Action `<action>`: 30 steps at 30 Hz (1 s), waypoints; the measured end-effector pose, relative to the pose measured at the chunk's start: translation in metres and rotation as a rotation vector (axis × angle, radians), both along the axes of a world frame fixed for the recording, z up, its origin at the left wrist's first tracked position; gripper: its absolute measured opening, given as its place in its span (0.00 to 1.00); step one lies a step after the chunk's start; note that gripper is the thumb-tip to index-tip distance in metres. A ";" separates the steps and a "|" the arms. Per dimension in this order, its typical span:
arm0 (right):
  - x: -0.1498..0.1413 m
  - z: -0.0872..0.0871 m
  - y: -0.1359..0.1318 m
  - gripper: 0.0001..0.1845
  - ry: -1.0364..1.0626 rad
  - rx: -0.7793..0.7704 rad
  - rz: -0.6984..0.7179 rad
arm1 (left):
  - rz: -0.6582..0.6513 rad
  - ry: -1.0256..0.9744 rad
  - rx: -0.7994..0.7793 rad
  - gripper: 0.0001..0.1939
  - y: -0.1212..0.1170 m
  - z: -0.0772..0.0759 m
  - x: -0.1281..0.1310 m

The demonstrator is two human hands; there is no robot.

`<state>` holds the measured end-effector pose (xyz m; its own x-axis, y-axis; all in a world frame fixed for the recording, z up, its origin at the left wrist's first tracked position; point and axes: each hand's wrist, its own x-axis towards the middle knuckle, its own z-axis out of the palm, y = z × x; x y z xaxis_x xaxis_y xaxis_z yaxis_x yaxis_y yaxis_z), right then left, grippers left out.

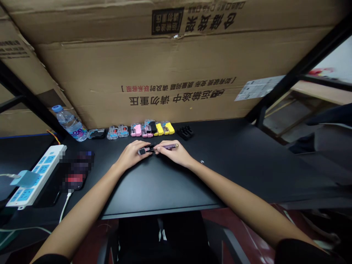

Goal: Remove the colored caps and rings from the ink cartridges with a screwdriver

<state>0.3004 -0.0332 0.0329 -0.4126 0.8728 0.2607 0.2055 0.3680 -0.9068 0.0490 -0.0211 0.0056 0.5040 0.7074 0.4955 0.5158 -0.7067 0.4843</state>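
Observation:
My left hand [132,153] is closed around a small dark device [142,150] with a greyish-pink end, held just above the black table. Between the fingers of my right hand [177,153] is a slim purple pen-shaped tool [171,146] with a gold-coloured end. Its tip points left toward the device; my fingers hide where the two meet. Just behind my hands stands a row of small clear-plastic pieces, among them a pink one [136,129] and a yellow one [169,128]. Several black pieces [185,132] lie to the right of that row.
A water bottle [70,124] stands at the back left. On the left lie a white power strip [38,175] with a plugged-in charger and a phone [79,170] on a white cable [65,205]. Large cardboard [154,66] walls off the back. A small white ring [202,161] lies right of my hands.

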 end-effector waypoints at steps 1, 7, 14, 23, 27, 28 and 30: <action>-0.001 -0.001 0.001 0.13 0.004 -0.021 -0.006 | -0.001 0.001 0.002 0.18 0.000 0.000 0.000; -0.002 -0.004 0.003 0.12 0.037 -0.148 -0.054 | -0.002 0.005 -0.023 0.22 0.001 0.000 0.001; 0.005 -0.006 0.008 0.12 -0.052 -0.013 -0.105 | 0.003 -0.053 -0.176 0.27 0.001 0.007 0.000; 0.003 0.000 0.001 0.10 -0.111 0.017 -0.040 | 0.271 -0.348 -0.263 0.22 0.000 0.017 -0.002; 0.001 -0.006 0.002 0.09 -0.133 0.002 -0.018 | 0.345 -0.414 -0.293 0.22 0.003 0.016 -0.004; 0.002 -0.008 0.003 0.09 -0.138 0.007 -0.030 | 0.352 -0.437 -0.305 0.22 0.003 0.016 -0.003; 0.007 -0.012 0.009 0.10 -0.148 0.035 -0.079 | 0.362 -0.485 -0.343 0.23 0.004 0.017 -0.003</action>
